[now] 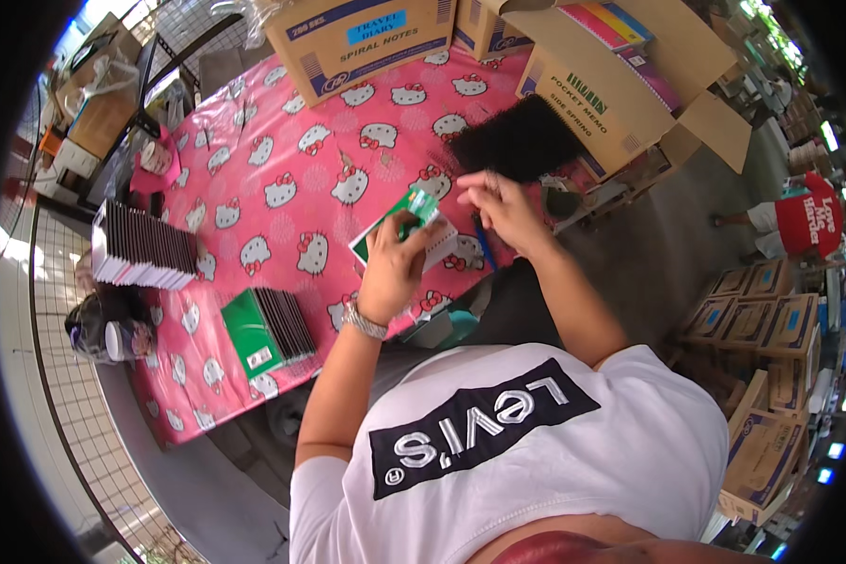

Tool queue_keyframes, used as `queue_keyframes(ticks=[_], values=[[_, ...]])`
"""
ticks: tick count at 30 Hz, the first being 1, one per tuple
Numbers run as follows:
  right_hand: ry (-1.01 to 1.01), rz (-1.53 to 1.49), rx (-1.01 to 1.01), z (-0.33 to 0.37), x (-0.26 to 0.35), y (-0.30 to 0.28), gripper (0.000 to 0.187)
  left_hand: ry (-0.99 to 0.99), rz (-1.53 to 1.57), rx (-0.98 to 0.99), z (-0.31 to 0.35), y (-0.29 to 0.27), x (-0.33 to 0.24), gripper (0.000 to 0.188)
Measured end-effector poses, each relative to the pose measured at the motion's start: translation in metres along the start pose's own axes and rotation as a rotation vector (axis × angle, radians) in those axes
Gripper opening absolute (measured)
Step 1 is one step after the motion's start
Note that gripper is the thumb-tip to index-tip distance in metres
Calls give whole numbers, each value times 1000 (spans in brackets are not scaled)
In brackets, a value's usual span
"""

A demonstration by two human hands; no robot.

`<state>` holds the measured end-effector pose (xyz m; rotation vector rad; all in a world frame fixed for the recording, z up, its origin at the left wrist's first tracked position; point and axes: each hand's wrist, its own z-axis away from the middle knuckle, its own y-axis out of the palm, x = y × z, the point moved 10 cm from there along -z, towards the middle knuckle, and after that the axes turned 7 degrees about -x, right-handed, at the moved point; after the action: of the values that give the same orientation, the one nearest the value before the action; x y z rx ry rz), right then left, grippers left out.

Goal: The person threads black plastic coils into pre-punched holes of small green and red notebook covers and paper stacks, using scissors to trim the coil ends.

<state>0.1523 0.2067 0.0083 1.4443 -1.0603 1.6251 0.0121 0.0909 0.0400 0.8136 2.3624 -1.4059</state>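
My left hand (395, 268) is closed on a small notebook with a green cover (423, 203) and white pages, holding it over the pink table. The fingers hide part of the cover. To its right, my right hand (500, 211) is raised off the notebook, index finger stretched out and the other fingers partly bent. Nothing shows in it. A thin blue tool or pen (484, 242) lies between the notebook and my right wrist. Beyond my right hand sits a heap of black spiral binding wires (517, 139).
The table has a pink patterned cover (282, 155). A green-covered notebook stack (268, 329) and a dark-edged stack (144, 246) stand left. Cardboard boxes (371, 47) line the back; an open box (597, 103) holds colourful notebooks. Right are stacked cartons (766, 324) and another person (804, 226).
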Motion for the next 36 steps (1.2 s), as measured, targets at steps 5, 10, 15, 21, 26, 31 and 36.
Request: queue_keyframes(ticks=[5,10,15,21,26,31,36], values=[[22,-15,48,52,-11,12,27,-71,166,-113,4,-9,1,57],[-35,-12,6,54,1,11,27,-75,204,-157,-3,-22,3,39],[-463,367,12,46,35,23,27,-135,228,65,-16,-18,6,39],[-604,681,296,24,36,59,25,-257,367,37,-10,-19,19,41],[-625,755,496,11,45,73,22,-200,330,41,-13,-14,26,37],[-842,810,348,19,58,75,21,-157,253,106,-15,-15,14,33],[-991,444,-37,44,111,50,18,-96,-50,130,-35,-37,10,31]])
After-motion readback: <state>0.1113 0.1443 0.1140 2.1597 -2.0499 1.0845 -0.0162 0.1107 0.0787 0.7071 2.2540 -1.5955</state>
